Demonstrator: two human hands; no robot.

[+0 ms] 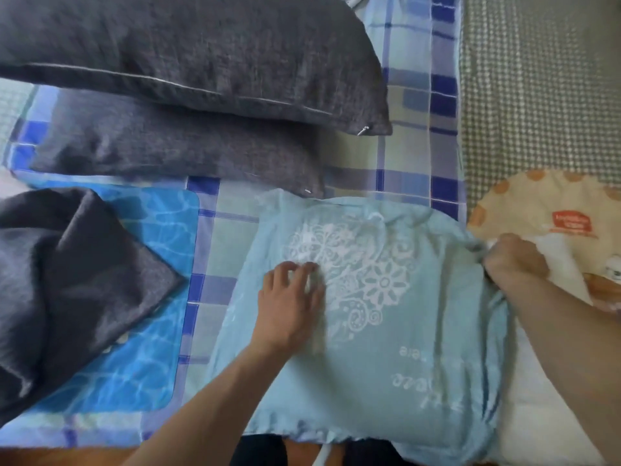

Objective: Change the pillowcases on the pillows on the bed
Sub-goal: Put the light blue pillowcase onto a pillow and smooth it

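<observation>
Head-camera view over a bed (413, 79) spread with a blue, green and white checked sheet, where a pillowcase change is under way. Two plump charcoal-grey fabric pillows (188, 55) lie stacked at the far side, their zip pulls showing at the right corners, and a loose dark grey fabric case (67, 280) sits crumpled at the left on a bright blue water-patterned mat (158, 230). Nearest the person lies the pale turquoise cotton pillowcase printed with a white floral heart (369, 331), a white pillow showing at its right edge. A cream cushion with orange dots and a red label (544, 210) lies just beyond that edge.

Left hand (290, 297) rests palm-down on the printed heart, fingers spread and relaxed, holding nothing, forearm reaching in from the lower edge. Right hand (514, 260) is curled in a fist round the bunched right edge of the turquoise case, the arm slanting in from the lower right.

Judged from this, the case is being worked over the pillow at its open side. Done well, the flat hand pins the pillow while the other draws the fabric evenly, corner by corner, so that no filling bunches.
</observation>
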